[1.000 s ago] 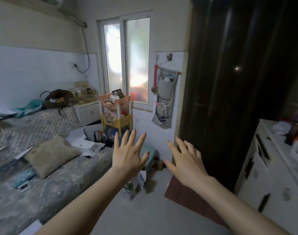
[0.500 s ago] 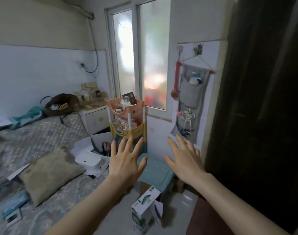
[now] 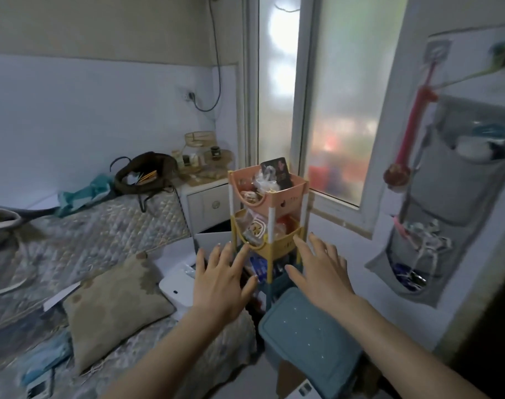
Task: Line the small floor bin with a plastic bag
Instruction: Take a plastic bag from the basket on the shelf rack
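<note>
Both my hands out in front, palms down, empty. Left hand fingers spread, over the bed's corner. Right hand fingers spread too, over a teal stool. Just beyond the fingertips, a stacked basket rack, peach tier over yellow, stuffed with packets. Tan pillow on the bed. Cannot tell where the bin or bag is.

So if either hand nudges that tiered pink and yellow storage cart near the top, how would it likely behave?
The cart looks tall and narrow on thin posts, so a push up high would probably rock or tip it. Its plastic baskets seem light, though they are full, which may steady it somewhat. Loose packets in the pink top basket could spill. Both the left hand and right hand hover open before it.
</note>
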Demonstrator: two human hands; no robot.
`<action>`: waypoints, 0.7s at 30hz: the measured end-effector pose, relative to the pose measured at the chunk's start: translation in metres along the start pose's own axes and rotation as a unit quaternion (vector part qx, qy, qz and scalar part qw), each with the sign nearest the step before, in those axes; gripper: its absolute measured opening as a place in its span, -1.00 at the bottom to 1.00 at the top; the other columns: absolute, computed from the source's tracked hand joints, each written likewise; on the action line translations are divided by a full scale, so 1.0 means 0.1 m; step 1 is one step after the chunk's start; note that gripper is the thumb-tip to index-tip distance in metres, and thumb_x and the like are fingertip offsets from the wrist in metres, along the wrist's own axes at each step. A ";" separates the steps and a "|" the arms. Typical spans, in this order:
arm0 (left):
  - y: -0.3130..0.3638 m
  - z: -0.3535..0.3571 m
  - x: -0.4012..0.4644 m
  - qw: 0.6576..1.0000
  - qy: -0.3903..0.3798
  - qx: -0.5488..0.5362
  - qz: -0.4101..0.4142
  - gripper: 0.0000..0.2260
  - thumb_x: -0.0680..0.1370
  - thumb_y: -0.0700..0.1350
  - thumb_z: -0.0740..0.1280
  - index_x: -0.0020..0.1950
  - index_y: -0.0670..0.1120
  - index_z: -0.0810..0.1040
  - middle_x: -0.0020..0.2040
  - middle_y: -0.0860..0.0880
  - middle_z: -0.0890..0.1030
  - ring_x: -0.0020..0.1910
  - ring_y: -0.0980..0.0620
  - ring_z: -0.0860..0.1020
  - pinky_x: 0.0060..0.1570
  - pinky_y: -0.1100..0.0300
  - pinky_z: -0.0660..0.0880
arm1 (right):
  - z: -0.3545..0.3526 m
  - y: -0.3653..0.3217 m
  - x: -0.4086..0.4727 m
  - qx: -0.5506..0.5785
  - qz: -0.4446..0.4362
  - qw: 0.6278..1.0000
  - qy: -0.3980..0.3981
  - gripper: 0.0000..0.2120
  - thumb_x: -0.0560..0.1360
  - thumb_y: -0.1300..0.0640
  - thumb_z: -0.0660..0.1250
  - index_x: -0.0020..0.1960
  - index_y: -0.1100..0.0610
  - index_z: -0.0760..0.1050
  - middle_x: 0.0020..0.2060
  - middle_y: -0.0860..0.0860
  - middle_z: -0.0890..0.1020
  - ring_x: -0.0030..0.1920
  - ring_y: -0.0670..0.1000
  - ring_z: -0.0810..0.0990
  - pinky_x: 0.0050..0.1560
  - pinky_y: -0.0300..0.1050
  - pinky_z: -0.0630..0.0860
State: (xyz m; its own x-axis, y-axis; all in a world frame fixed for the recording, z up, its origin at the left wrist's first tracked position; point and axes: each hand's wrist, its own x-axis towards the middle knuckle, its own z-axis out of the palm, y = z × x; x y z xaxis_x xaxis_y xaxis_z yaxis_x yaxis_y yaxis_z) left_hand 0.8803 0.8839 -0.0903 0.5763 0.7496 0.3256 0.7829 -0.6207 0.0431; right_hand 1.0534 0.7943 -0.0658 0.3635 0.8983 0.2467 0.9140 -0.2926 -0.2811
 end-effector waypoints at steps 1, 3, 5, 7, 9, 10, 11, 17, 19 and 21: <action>-0.14 0.09 0.21 1.000 -0.003 0.000 -0.002 -0.42 0.54 0.25 -0.04 0.50 0.11 -0.09 0.53 -0.09 0.13 0.50 -0.10 0.04 0.43 -0.17 -0.20 | 0.09 -0.02 0.22 0.002 0.002 1.000 0.001 -0.43 0.55 -0.13 0.13 0.47 -0.05 0.01 0.51 0.05 0.09 0.44 0.15 0.08 0.36 0.15 0.16; -0.42 0.27 0.68 1.000 0.001 0.006 0.012 -0.42 0.54 0.26 -0.05 0.50 0.11 -0.10 0.54 -0.10 0.11 0.50 -0.11 0.03 0.42 -0.20 -0.19 | 0.27 -0.05 0.67 0.008 0.014 1.000 0.019 -0.43 0.54 -0.13 0.14 0.47 -0.03 0.03 0.50 0.05 0.10 0.44 0.15 0.09 0.36 0.16 0.17; -0.68 0.45 1.16 0.999 0.005 0.012 0.029 -0.42 0.54 0.27 -0.05 0.50 0.12 -0.11 0.54 -0.08 0.11 0.50 -0.11 0.03 0.42 -0.20 -0.18 | 0.43 -0.10 1.12 0.006 0.029 0.999 0.044 -0.44 0.54 -0.12 0.16 0.46 -0.01 0.08 0.48 0.04 0.16 0.41 0.15 0.14 0.33 0.15 0.22; -0.93 0.60 1.61 0.998 -0.003 0.012 0.054 -0.43 0.53 0.27 -0.05 0.49 0.14 -0.11 0.54 -0.07 0.12 0.50 -0.11 0.05 0.43 -0.19 -0.17 | 0.58 -0.16 1.54 0.004 0.059 0.997 0.058 -0.45 0.53 -0.10 0.19 0.45 0.01 0.12 0.44 0.04 0.23 0.38 0.15 0.20 0.29 0.14 0.28; -1.18 0.73 2.03 0.997 0.000 0.004 0.081 -0.44 0.53 0.27 -0.03 0.48 0.16 -0.09 0.53 -0.07 0.15 0.50 -0.11 0.07 0.43 -0.18 -0.13 | 0.73 -0.20 1.92 0.002 0.086 0.994 0.066 -0.45 0.52 -0.10 0.21 0.44 0.01 0.15 0.42 0.03 0.27 0.36 0.13 0.25 0.27 0.13 0.31; -1.30 0.78 2.25 0.995 0.005 0.007 0.095 -0.44 0.53 0.27 -0.02 0.48 0.15 -0.06 0.52 -0.07 0.18 0.49 -0.11 0.10 0.43 -0.18 -0.10 | 0.80 -0.22 2.11 -0.002 0.098 0.993 0.070 -0.45 0.51 -0.10 0.21 0.43 0.00 0.16 0.41 0.01 0.29 0.34 0.12 0.27 0.26 0.12 0.33; -1.43 0.82 2.47 0.995 0.007 0.011 0.104 -0.44 0.53 0.26 0.00 0.49 0.14 -0.03 0.51 -0.07 0.20 0.48 -0.11 0.11 0.42 -0.18 -0.07 | 0.85 -0.23 2.28 -0.005 0.110 0.991 0.073 -0.45 0.50 -0.11 0.22 0.43 -0.01 0.18 0.40 0.01 0.32 0.33 0.12 0.29 0.24 0.11 0.34; -1.78 1.23 3.54 0.992 -0.024 0.004 0.122 -0.42 0.54 0.23 0.05 0.50 0.06 0.01 0.51 -0.07 0.19 0.47 -0.08 0.12 0.43 -0.14 -0.06 | 1.15 -0.07 3.16 -0.044 0.146 0.985 0.082 -0.47 0.46 -0.07 0.30 0.38 0.04 0.28 0.33 0.06 0.42 0.26 0.16 0.39 0.16 0.13 0.42; -1.84 1.43 3.77 0.991 -0.031 -0.005 0.132 -0.42 0.54 0.23 0.04 0.49 0.05 0.02 0.51 -0.06 0.18 0.47 -0.07 0.13 0.44 -0.13 -0.05 | 1.24 0.05 3.49 -0.046 0.148 0.984 0.083 -0.46 0.44 -0.07 0.33 0.36 0.06 0.31 0.30 0.07 0.45 0.24 0.16 0.41 0.16 0.14 0.43; -1.94 1.66 3.98 0.989 -0.037 -0.004 0.141 -0.42 0.53 0.25 0.03 0.49 0.05 0.02 0.51 -0.06 0.20 0.46 -0.06 0.14 0.44 -0.13 -0.05 | 1.33 0.20 3.86 -0.050 0.150 0.984 0.079 -0.45 0.43 -0.09 0.34 0.35 0.07 0.32 0.27 0.07 0.47 0.22 0.16 0.43 0.13 0.14 0.43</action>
State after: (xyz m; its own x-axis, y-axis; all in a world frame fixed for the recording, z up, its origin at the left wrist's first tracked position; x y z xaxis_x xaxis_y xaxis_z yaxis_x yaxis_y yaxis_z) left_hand 0.9968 1.3409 -0.1264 0.7870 0.5615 0.2557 0.5873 -0.8088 -0.0317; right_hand 1.1886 1.1788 -0.0993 0.6356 0.7066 0.3110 0.7719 -0.5746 -0.2722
